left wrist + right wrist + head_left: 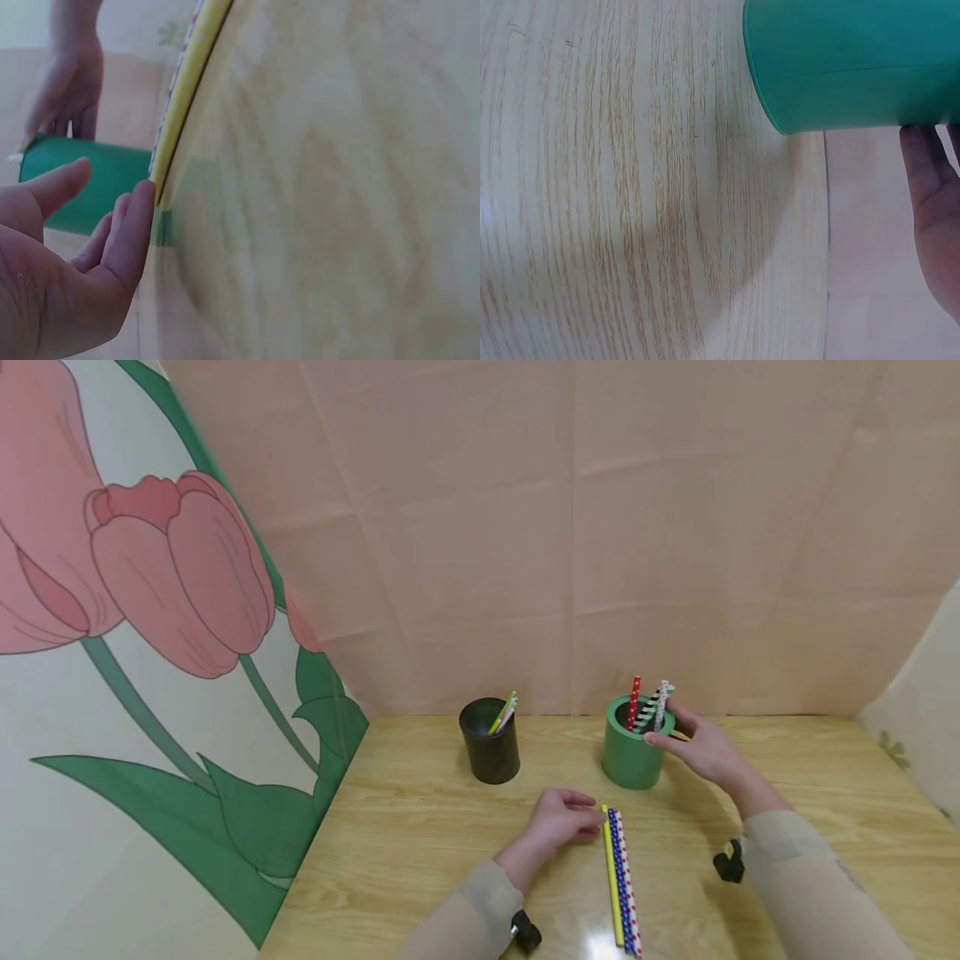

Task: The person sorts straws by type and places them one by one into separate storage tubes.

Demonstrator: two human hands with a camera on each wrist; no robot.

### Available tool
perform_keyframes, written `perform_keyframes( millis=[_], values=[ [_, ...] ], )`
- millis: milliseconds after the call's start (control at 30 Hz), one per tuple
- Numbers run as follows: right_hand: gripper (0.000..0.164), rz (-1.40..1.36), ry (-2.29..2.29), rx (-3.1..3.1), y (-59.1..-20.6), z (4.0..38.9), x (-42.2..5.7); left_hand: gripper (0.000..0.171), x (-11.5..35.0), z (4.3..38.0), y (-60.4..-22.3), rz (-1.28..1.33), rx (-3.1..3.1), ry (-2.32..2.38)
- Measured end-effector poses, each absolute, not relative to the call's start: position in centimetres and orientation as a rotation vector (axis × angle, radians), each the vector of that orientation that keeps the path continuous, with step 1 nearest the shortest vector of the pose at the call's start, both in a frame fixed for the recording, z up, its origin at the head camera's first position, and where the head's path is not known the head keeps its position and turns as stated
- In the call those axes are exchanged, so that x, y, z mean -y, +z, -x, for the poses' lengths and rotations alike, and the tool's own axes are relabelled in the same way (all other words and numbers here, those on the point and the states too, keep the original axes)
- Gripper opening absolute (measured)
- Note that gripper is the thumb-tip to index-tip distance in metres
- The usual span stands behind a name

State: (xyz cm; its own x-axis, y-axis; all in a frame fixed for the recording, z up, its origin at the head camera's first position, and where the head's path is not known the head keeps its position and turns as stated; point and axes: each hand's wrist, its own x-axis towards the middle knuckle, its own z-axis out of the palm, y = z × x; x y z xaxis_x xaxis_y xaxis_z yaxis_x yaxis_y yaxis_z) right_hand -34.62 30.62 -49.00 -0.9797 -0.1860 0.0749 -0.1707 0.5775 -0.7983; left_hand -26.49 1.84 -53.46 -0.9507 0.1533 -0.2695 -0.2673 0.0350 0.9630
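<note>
A green cup point(632, 764) stands upright at the back right, holding a red dotted paper straw point(634, 697), a black-and-white striped one point(647, 712) and a pale patterned one point(661, 708). My right hand point(705, 747) grips the cup near its rim, thumb in front and fingers around the right side. Side by side on the table lie a yellow straw point(612, 877), a blue dotted straw point(620, 877) and a white straw with red dots point(627, 877). My left hand point(561, 818) is beside their far end, thumb apart from the fingers, fingertips right at the yellow straw point(180, 112).
To the left of the green cup stands a black cup point(491, 760) with a few light green and white straws point(504, 714) leaning inside. Behind the wooden table point(397, 843) hangs a pinkish cloth point(465, 568). A wall painted with tulips point(180, 568) borders the left.
</note>
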Motion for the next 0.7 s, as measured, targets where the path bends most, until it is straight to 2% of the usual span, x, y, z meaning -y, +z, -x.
perform_keyframes(
  millis=[433, 700],
  values=[
    [0.107, 0.327, -1.38, -2.778, -48.9, 34.5, -30.4, 0.037, -1.9, 25.9, -54.6, 0.063, -2.009, 1.982],
    [0.105, 0.338, -1.431, -2.76, -49.0, 34.5, -30.5, 0.032, -2.5, 25.7, -54.0, 0.086, -2.107, 1.885]
  ],
)
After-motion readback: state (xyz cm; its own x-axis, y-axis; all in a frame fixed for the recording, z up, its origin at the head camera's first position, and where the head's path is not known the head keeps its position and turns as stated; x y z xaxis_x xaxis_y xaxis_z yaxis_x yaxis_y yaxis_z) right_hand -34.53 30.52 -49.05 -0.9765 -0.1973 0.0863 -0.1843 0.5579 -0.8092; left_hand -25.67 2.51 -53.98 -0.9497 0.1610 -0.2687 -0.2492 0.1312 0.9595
